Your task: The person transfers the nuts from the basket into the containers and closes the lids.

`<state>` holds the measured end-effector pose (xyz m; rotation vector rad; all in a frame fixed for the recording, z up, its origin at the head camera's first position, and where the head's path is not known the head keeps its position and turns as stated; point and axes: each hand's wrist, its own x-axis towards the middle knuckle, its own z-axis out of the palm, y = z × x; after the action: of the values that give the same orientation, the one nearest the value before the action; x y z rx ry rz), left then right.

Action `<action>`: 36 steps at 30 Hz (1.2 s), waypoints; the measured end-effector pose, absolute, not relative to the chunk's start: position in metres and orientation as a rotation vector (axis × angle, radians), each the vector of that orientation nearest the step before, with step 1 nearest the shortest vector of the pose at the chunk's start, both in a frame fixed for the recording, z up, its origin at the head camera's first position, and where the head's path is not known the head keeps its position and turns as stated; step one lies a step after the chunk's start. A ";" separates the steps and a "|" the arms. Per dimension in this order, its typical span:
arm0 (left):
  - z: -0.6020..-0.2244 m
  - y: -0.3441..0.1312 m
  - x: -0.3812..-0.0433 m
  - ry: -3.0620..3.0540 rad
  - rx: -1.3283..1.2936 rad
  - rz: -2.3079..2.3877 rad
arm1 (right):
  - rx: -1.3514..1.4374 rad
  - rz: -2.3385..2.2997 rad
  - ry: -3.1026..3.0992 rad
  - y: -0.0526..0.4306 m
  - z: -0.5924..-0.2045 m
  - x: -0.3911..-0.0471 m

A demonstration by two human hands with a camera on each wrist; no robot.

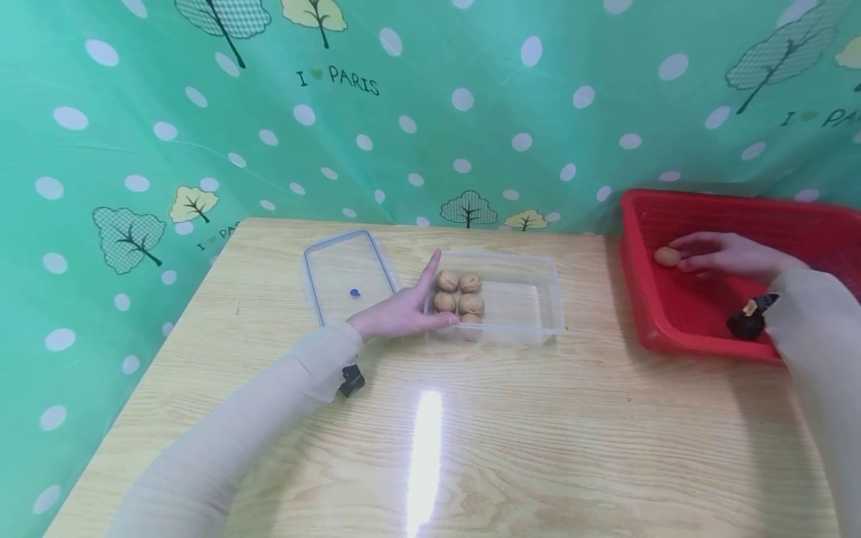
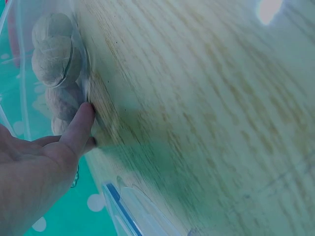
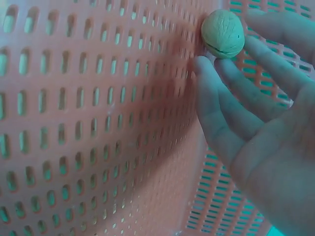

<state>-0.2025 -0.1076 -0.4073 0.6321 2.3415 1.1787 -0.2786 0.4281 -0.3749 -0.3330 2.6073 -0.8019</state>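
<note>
My left hand (image 1: 406, 308) is spread at the left end of a clear plastic box (image 1: 518, 334), thumb at the near side and fingers toward the far side. Several walnuts (image 1: 446, 302) lie grouped in that end of the box; the left wrist view shows the walnuts (image 2: 56, 61) through its wall. Inside the red basket (image 1: 662, 329), my right hand (image 1: 736, 256) reaches toward a single walnut (image 3: 223, 33). The right fingertips (image 3: 224, 65) are right at this nut, extended around its lower and right sides, with the thumb and fingers apart.
A clear lid (image 1: 346, 273) with a blue seal lies left of the box, a small blue piece (image 1: 354, 293) on it. Behind the wooden table (image 1: 538, 441) hangs a green dotted cloth (image 1: 464, 119). The basket's raised walls surround the right hand.
</note>
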 end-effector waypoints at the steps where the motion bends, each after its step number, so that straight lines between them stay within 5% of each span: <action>1: -0.407 -0.108 -0.202 2.339 0.633 1.180 | -0.347 -0.824 2.596 0.427 -0.375 -0.279; 36: -0.408 -0.107 -0.201 2.335 0.596 1.188 | -0.387 -0.904 2.634 0.400 -0.375 -0.284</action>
<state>-0.2007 -0.1074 -0.4082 0.5958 2.3353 1.1884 -0.2844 0.4002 -0.3746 -0.3865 2.6336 -0.9042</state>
